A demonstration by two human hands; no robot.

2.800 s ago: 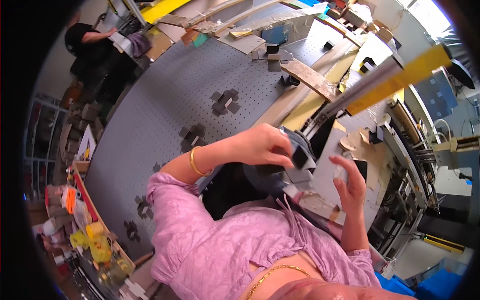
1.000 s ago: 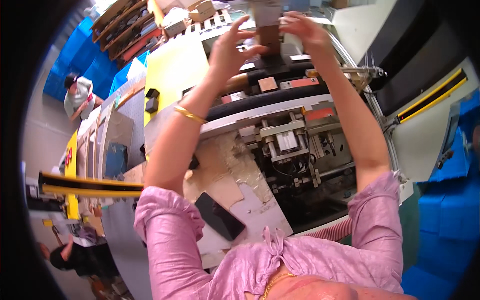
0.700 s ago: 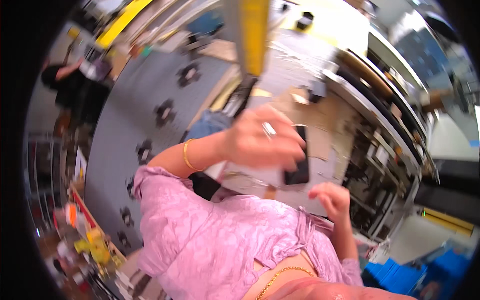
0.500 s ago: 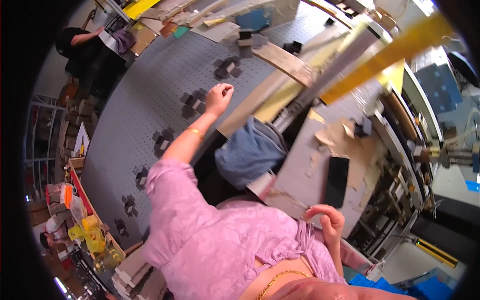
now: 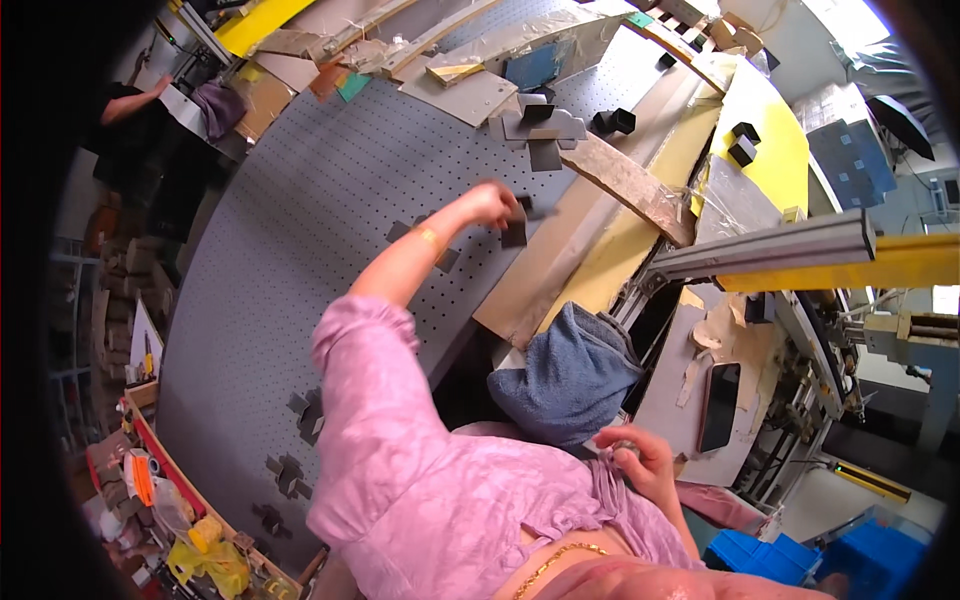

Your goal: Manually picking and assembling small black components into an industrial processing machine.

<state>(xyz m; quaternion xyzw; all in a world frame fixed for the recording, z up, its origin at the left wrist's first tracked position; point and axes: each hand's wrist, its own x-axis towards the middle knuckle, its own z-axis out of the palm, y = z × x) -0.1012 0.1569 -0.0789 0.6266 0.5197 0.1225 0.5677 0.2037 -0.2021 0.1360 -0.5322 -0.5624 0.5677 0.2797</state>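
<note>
- Left hand — fingers pinched on a dark card, over the grey table.
- Right hand curled near the shirt — cannot tell whether it grips.

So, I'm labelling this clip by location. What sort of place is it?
Most likely a small factory or workshop: a wide gray perforated work surface with dark cross-shaped pieces spread on it, machinery at the right, and blue bins at the lower right.

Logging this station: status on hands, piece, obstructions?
Left hand at dark piece, grip unclear. Right hand curled by pink blouse. Piece over grey perforated table; wooden plank nearby, no contact visible.
</note>
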